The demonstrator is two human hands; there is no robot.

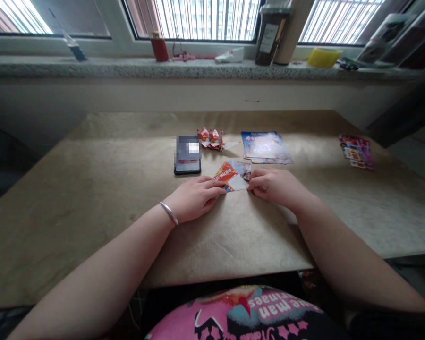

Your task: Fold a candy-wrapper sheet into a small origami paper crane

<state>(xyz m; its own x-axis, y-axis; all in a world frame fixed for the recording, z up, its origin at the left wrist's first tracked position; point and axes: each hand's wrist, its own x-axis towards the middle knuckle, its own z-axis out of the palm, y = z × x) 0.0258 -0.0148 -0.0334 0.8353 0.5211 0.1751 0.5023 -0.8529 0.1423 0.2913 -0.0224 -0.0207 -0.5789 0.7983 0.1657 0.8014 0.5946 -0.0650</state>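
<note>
Lying at the centre of the frame, a printed sheet [237,178] is covered at its left edge by the left hand [197,196], seemingly for steadying; whether it is gripped there cannot be told. Its right edge is pinched narrowly by the right hand [274,186], likely for control. Just above, a phone [187,163], folded red papers [212,138] and blue leaflets [264,145] are set aside, apparently for working room.

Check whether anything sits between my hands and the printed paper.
Nothing visible does: the left hand rests on the printed paper, and the right hand is at its right edge. The phone lies off to the left.
</note>
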